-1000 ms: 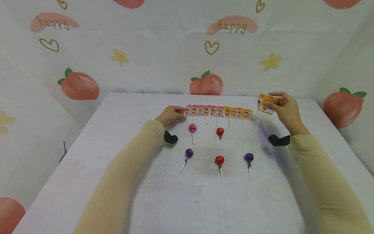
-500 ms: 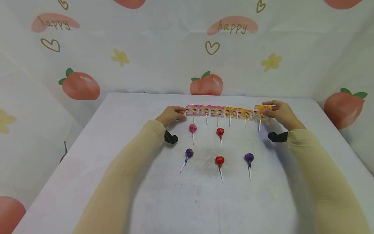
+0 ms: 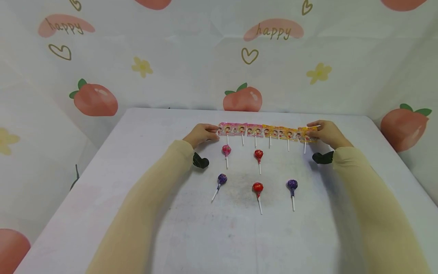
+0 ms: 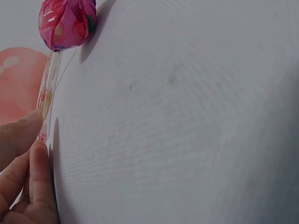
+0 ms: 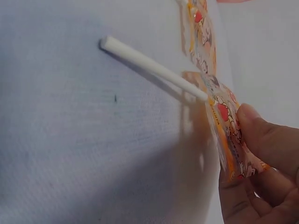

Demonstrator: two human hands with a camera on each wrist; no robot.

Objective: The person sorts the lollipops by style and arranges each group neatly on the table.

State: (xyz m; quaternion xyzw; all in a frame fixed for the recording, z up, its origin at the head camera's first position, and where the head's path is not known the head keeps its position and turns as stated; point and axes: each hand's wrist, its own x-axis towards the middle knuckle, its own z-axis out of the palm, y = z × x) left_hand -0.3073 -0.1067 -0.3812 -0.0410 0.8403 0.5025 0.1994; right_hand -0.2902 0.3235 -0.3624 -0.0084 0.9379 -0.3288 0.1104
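Observation:
At the back of the table, several flat-wrapped lollipops lie side by side, pink ones at left, yellow ones at right. My left hand (image 3: 202,135) holds the left end of the row, with thumb (image 4: 21,135) and a finger at the edge of a pink-wrapped lollipop (image 3: 227,129). My right hand (image 3: 328,133) pinches the rightmost yellow-wrapped lollipop (image 5: 226,116) by its wrapper's right side; its white stick points toward me. In the right wrist view, that wrapper is tilted up off the table, beside the neighbouring yellow-wrapped lollipop (image 5: 202,35).
In front of the row lie ball lollipops: a pink one (image 3: 226,150), two red ones, the nearer red one (image 3: 257,187) at centre, and two purple ones, left (image 3: 222,179) and right (image 3: 292,185). A patterned cloth (image 3: 191,76) hangs behind the white table (image 3: 205,236).
My right hand has brought the yellow-wrapped lollipop down and left, to the right end of the row. My left hand stays at the left end.

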